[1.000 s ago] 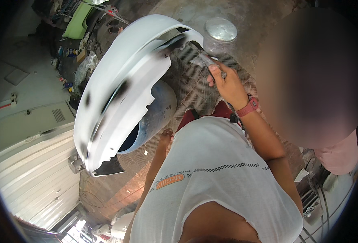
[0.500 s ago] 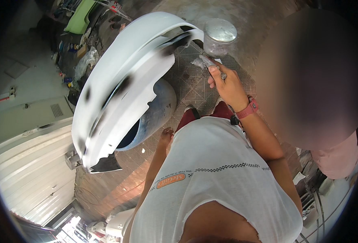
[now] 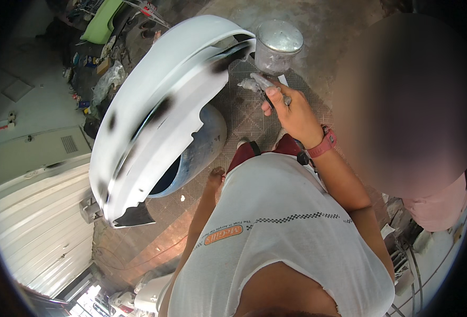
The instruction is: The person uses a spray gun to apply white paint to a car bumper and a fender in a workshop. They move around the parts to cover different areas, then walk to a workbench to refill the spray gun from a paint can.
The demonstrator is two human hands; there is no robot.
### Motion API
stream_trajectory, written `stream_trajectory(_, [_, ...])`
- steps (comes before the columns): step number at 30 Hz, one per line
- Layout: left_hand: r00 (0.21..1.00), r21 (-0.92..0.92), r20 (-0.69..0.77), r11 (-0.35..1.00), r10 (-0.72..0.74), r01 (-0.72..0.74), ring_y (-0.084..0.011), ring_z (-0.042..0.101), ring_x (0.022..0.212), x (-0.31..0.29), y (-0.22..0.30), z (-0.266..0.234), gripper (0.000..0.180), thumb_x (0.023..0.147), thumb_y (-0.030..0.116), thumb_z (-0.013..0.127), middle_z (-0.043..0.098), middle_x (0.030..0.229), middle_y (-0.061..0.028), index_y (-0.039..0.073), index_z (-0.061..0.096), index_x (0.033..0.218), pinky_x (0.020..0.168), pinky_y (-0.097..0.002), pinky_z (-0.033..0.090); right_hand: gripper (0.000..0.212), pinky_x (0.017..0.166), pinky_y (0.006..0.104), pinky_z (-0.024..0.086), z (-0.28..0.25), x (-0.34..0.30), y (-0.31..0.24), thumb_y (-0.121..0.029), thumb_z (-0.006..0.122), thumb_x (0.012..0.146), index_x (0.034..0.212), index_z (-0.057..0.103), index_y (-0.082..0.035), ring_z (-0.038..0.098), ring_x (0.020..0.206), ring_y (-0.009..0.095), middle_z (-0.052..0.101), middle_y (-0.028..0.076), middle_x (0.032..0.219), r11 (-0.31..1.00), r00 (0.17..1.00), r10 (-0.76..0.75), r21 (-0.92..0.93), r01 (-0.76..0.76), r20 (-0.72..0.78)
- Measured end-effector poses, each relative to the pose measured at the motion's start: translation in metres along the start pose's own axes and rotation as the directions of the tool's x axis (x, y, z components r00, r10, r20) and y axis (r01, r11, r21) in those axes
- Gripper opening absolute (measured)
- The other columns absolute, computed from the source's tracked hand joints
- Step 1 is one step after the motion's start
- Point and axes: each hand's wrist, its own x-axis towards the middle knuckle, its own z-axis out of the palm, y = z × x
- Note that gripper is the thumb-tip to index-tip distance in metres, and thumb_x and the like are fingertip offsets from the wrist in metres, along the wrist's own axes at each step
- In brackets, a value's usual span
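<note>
My right hand [image 3: 292,113] is wrapped around a spray gun [image 3: 262,81] with a smeared grey-white body. A clear cup with a shiny round lid [image 3: 280,39] stands above the gun, on its far side. To the left of the gun, and apart from it, lies a large white car bumper [image 3: 154,105] with dark sprayed patches along its creases. My left hand [image 3: 217,174] hangs low beside my hip, away from the bumper, and its fingers are too small and foreshortened to make out.
Beneath the bumper is a blue barrel [image 3: 204,142] on its side, on a patterned floor. A green panel [image 3: 102,22] and clutter with a plastic bag [image 3: 112,78] line the far left. A blurred shape covers the right, with pink cloth [image 3: 438,207] below it.
My right hand has shifted slightly left with the spray gun, closer to the bumper. The whole view has also moved a little. My left hand still hangs at my side.
</note>
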Motion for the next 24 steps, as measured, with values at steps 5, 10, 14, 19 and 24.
stream_trajectory(5, [0.984, -0.135, -0.071, 0.979, -0.161, 0.15, -0.0175, 0.066, 0.08, 0.007, -0.003, 0.0, 0.04, 0.105, 0.023, 0.064, 0.074, 0.098, -0.0086, -0.002, 0.069, 0.136, 0.077, -0.034, 0.055, 0.067, 0.074, 0.0351, 0.06, -0.01, 0.01, -0.01, -0.058, 0.054, 0.111, 0.134, 0.073, 0.002, 0.074, 0.076, 0.019, 0.075, 0.01, 0.083, 0.99, 0.99, 0.12, -0.07, -0.125, -0.073])
stream_trajectory(10, [0.953, 0.027, -0.147, 0.963, -0.263, 0.27, -0.0229, 0.071, 0.085, 0.002, 0.009, 0.005, 0.035, 0.104, 0.023, 0.065, 0.077, 0.112, -0.0132, 0.003, 0.074, 0.131, 0.084, -0.0373, 0.058, 0.072, 0.059, 0.0292, 0.051, -0.018, 0.012, -0.018, -0.064, 0.051, 0.111, 0.128, 0.072, 0.003, 0.066, 0.066, 0.013, 0.074, 0.007, 0.083, 0.99, 0.987, 0.088, -0.1, -0.102, -0.135])
stream_trajectory(14, [0.981, 0.283, -0.128, 0.954, 0.145, -0.104, -0.0227, 0.073, 0.086, -0.009, 0.006, 0.005, 0.022, 0.104, 0.018, 0.064, 0.076, 0.111, -0.0143, 0.004, 0.075, 0.116, 0.081, -0.0376, 0.059, 0.074, 0.051, 0.0268, 0.048, -0.014, 0.012, -0.026, -0.066, 0.049, 0.111, 0.127, 0.072, 0.003, 0.062, 0.06, 0.01, 0.074, 0.006, 0.083, 0.977, 0.981, 0.1, -0.168, -0.128, -0.166])
stream_trajectory(19, [0.871, 0.617, 0.009, 0.682, 0.492, -0.392, -0.017, 0.071, 0.083, -0.012, -0.001, 0.005, 0.021, 0.107, 0.018, 0.062, 0.074, 0.096, -0.0109, 0.001, 0.073, 0.106, 0.072, -0.0334, 0.058, 0.077, 0.07, 0.0343, 0.057, -0.006, 0.01, -0.041, -0.066, 0.054, 0.108, 0.127, 0.073, 0.006, 0.071, 0.071, 0.017, 0.074, 0.008, 0.079, 0.973, 0.986, 0.147, -0.17, -0.159, -0.08])
stream_trajectory(24, [0.981, -0.035, -0.049, 0.982, -0.185, 0.184, -0.0215, 0.072, 0.09, 0.008, 0.001, 0.004, 0.039, 0.103, 0.024, 0.067, 0.077, 0.112, -0.016, -0.003, 0.07, 0.132, 0.083, -0.0338, 0.058, 0.078, 0.054, 0.0289, 0.051, -0.004, 0.021, -0.05, -0.069, 0.048, 0.11, 0.127, 0.072, 0.004, 0.07, 0.069, 0.013, 0.075, 0.008, 0.082, 0.984, 0.988, 0.151, -0.102, -0.147, 0.041])
